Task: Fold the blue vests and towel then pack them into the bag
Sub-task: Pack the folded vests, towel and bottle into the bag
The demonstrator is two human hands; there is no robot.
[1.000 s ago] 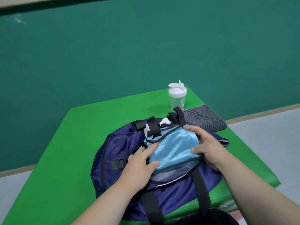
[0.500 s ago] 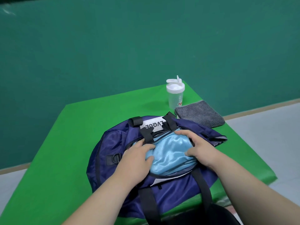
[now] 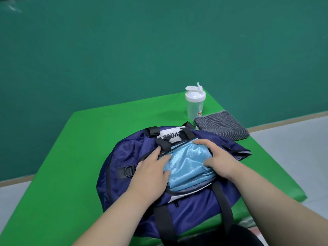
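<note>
Starting on your left: the navy bag (image 3: pixel 122 157) sits mid-table on the green table (image 3: pixel 79 148), zip mouth facing up. Your left hand (image 3: pixel 152 172) lies flat on the folded vests (image 3: pixel 188 165), fingers straight and a bit spread, tips at the zip edge by the black strap (image 3: pixel 164 145).

The vests are partly down in the mouth. I'd say their long side runs along the opening, roughly left to right across your view and a bit skewed.

Your right hand (image 3: pixel 219 158) has its fingers close together, draped over the far right corner, thumb apart on top. It looks like pushing, not pinching.

My tip: push both ends down evenly with flat palms so the slippery fabric doesn't unfold, and keep the strap out of the mouth. The grey towel (image 3: pixel 221 125) is folded on the table beyond the bag, not packed yet.
</note>
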